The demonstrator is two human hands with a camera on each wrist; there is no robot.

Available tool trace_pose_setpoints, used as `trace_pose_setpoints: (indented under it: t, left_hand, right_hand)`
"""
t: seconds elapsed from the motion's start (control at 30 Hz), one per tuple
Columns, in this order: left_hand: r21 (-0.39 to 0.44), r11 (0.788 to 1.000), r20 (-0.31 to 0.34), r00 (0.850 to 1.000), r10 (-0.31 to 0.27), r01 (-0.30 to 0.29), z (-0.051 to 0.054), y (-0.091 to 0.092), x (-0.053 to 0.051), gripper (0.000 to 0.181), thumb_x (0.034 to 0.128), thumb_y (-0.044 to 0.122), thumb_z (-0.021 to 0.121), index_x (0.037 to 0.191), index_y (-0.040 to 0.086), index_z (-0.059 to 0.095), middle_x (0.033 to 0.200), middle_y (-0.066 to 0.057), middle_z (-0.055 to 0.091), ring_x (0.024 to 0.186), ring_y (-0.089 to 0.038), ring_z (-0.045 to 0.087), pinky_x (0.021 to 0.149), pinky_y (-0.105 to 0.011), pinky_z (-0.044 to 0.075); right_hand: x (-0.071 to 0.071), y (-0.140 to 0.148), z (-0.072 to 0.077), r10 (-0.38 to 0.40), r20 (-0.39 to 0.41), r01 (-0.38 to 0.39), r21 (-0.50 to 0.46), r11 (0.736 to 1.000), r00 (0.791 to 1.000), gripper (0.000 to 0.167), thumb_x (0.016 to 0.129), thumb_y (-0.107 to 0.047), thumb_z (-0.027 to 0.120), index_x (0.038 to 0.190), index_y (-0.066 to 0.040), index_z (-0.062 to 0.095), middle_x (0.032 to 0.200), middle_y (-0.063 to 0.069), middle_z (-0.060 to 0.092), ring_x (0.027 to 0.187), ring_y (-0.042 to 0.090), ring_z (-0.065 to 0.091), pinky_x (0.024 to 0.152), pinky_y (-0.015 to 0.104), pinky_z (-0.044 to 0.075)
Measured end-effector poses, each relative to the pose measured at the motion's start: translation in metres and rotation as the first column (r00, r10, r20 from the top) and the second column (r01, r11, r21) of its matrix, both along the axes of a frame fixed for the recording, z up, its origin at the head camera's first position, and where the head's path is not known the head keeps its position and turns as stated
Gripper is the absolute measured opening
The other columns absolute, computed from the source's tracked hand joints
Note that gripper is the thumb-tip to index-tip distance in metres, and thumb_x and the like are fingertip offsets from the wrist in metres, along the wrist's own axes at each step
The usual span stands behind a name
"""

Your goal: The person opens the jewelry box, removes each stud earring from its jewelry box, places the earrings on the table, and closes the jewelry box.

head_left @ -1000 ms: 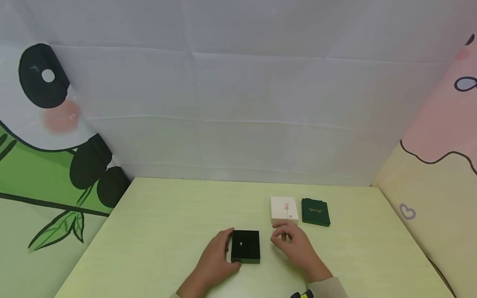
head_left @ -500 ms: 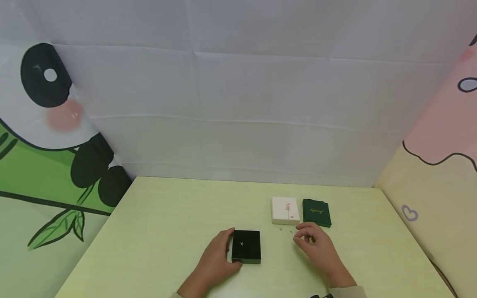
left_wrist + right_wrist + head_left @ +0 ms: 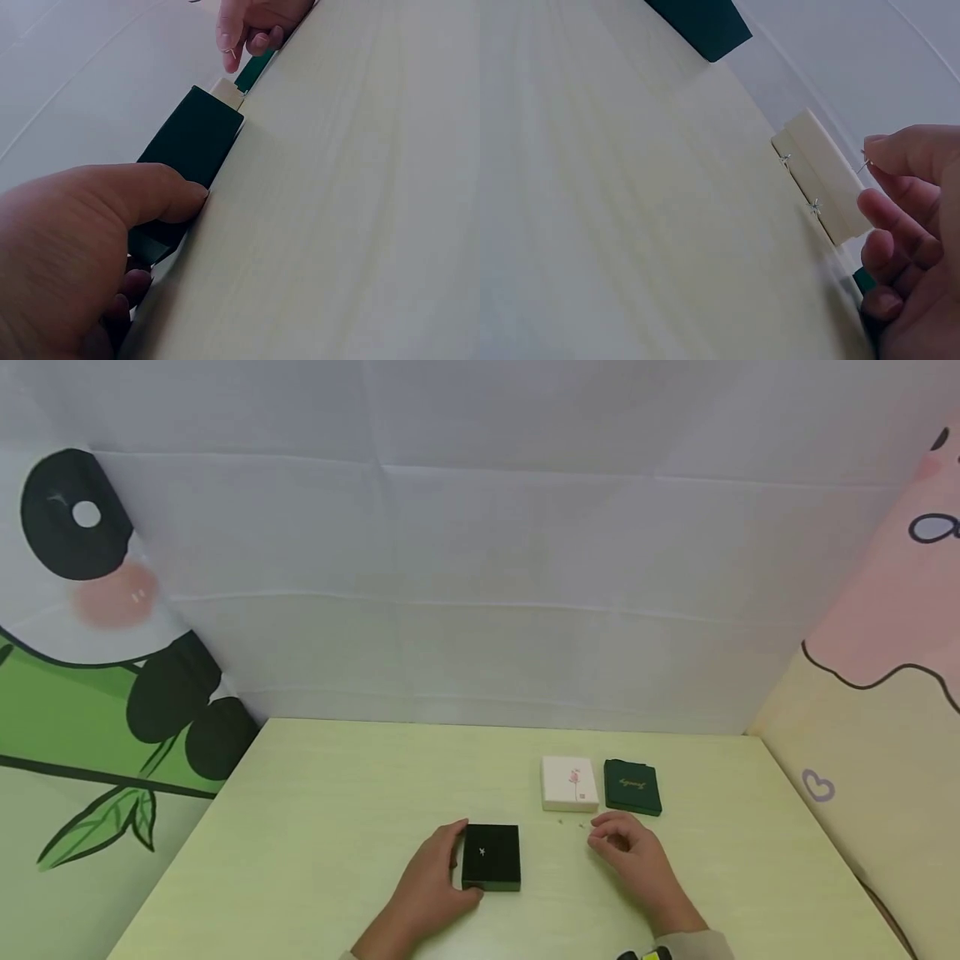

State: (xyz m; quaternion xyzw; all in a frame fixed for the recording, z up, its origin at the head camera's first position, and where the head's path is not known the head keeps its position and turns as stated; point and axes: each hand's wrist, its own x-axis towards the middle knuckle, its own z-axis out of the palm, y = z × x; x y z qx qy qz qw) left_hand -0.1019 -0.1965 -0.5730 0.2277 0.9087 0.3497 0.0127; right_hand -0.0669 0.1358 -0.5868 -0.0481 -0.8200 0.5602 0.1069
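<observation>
My left hand (image 3: pixel 431 881) grips the left side of a dark green jewelry box (image 3: pixel 491 877), thumb at the front edge. The box lies on the table, its black inside facing up, with a small silver star-shaped piece (image 3: pixel 482 852) on it. To the right, my right hand (image 3: pixel 633 856) hovers over the table and pinches a tiny silver stud earring (image 3: pixel 865 161) between thumb and forefinger, clearest in the right wrist view. Two similar silver studs lie before the white box: one stud (image 3: pixel 785 159) and another stud (image 3: pixel 814 205).
Behind the right hand stand a white box (image 3: pixel 570 783) with a pink flower print and a flat dark green case (image 3: pixel 632 787) with gold lettering. A white cloth wall (image 3: pixel 480 568) closes off the back, and printed panels flank the pale table (image 3: pixel 337 793).
My right hand has shifted right, from in front of the white box to in front of the green case, uncovering the two studs on the table. The left hand stays on the box.
</observation>
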Motion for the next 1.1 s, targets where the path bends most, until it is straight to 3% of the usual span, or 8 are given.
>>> trace_pose_setpoints:
  t: [0.27, 0.73, 1.1]
  left_hand:
    - [-0.006, 1.000, -0.004, 1.000, 0.001, -0.001, -0.0015, 0.0000, -0.0016, 0.094, 0.0707, 0.027, 0.089, 0.151, 0.006, 0.044, 0.109, 0.008, 0.054, 0.092, -0.011, 0.051, 0.083, -0.038, 0.046]
    - [-0.006, 1.000, -0.007, 1.000, 0.002, -0.002, -0.0010, 0.0008, -0.0011, 0.093, 0.0706, 0.026, 0.088, 0.151, 0.005, 0.045, 0.105, 0.008, 0.053, 0.090, -0.011, 0.051, 0.081, -0.037, 0.046]
    - [-0.010, 1.000, -0.004, 1.000, 0.003, -0.003, -0.0027, 0.0006, -0.0006, 0.094, 0.0706, 0.027, 0.088, 0.151, 0.006, 0.045, 0.103, 0.009, 0.052, 0.090, -0.010, 0.050, 0.080, -0.037, 0.045]
  right_hand:
    - [-0.0012, -0.0033, -0.0002, 0.009, 0.005, -0.009, 0.056, 0.998, 1.000, 0.010, 0.089, -0.011, 0.081, 0.083, -0.017, 0.075, 0.111, -0.001, 0.066, 0.088, 0.016, 0.055, 0.075, 0.025, 0.044]
    - [-0.0043, -0.0047, -0.0018, 0.018, 0.004, -0.019, 0.240, 0.971, 1.000, 0.018, 0.087, -0.007, 0.082, 0.079, -0.021, 0.073, 0.104, -0.008, 0.064, 0.079, 0.011, 0.052, 0.071, 0.025, 0.043]
    - [-0.0048, -0.0057, -0.0044, -0.006, 0.023, -0.001, 0.299, 0.954, 1.000, 0.015, 0.085, -0.007, 0.083, 0.080, -0.019, 0.076, 0.098, -0.008, 0.063, 0.077, 0.010, 0.051, 0.069, 0.027, 0.043]
